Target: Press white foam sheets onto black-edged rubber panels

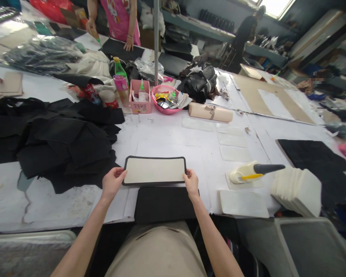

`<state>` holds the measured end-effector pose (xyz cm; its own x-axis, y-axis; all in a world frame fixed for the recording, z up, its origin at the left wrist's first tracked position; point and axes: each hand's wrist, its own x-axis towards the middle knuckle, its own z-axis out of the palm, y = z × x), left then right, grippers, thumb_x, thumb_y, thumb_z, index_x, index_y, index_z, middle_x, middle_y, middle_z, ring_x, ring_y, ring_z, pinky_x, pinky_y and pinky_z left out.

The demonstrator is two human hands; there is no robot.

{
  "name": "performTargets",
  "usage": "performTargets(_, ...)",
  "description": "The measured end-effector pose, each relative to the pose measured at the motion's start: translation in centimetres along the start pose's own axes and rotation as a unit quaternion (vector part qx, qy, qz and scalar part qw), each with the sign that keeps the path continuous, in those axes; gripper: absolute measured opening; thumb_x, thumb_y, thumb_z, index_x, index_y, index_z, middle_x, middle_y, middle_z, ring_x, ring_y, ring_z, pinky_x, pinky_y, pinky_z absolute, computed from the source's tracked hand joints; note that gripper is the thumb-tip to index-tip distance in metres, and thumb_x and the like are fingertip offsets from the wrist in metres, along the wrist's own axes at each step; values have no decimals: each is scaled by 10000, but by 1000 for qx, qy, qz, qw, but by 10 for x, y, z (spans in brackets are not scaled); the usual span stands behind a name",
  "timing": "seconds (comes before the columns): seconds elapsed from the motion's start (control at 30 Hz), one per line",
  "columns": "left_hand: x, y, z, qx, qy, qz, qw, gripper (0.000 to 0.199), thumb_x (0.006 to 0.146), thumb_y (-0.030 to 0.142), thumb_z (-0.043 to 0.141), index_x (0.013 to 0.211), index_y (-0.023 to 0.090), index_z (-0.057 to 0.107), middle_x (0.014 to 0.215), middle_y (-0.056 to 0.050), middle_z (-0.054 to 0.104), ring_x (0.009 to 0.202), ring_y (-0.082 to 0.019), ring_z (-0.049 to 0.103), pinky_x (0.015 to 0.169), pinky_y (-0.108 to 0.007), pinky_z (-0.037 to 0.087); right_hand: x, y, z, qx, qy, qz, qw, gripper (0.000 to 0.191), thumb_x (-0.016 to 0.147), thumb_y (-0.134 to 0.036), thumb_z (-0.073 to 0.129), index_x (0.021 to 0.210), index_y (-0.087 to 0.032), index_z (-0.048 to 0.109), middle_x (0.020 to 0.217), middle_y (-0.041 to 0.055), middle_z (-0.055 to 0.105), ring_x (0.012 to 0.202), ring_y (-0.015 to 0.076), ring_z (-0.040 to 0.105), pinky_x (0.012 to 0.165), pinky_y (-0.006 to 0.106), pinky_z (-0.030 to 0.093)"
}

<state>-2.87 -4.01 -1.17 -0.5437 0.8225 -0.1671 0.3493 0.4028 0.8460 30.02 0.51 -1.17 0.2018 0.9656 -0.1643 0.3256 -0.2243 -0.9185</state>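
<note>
Between my hands is a flat rectangular panel (155,170), cream in the middle with a black border and rounded corners. My left hand (113,182) pinches its left end, thumb on the cream face. At the right end, my right hand (192,182) grips the lower corner between thumb and fingers. Just below the panel, a black rounded rectangular piece (165,206) lies at the table's front edge, close to my right wrist. A large heap of black cut pieces (66,142) spreads to the left of my left hand.
To the right stand a cream glue container (242,173) with a yellow brush (250,177), and a stack of white boards (298,190). Behind are a pink box (140,104), a pink basket (167,110) and a bottle (121,82). A person in a pink apron (119,19) works across the table.
</note>
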Motion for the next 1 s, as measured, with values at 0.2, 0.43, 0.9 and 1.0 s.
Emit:
performTargets(0.2,-9,-12,11,252,97,131,954,316,858,401,465,974,164,640,948,-103,648,889,-250,618,759,-360,482,18,21,-16,-188,37,-41,981,301,793,-305,476,973,-148,660,934,104,686,743,188,642,742,326,496)
performTargets(0.43,-33,15,84,314,-57,361,876,462,943,343,369,1298,88,517,1385,-169,515,1347,-260,391,1085,-409,353,31,39,-33,-130,-11,1,991,355,840,-491,464,807,-183,638,736,52,675,697,207,641,635,299,479)
performTargets(0.9,-22,-19,130,405,-69,443,797,876,842,612,436,1513,126,153,1535,-154,303,1419,-274,284,1167,-462,204,167,23,-42,-261,-18,-56,964,284,900,-360,448,808,-200,664,699,11,706,658,168,685,638,245,477)
performTargets(1.0,-20,-24,131,415,-53,452,788,896,823,622,459,1516,148,145,1521,-144,338,1394,-278,337,1155,-453,231,223,2,-30,-348,-21,-62,935,225,903,-284,475,875,-205,684,810,25,731,781,162,688,691,232,468)
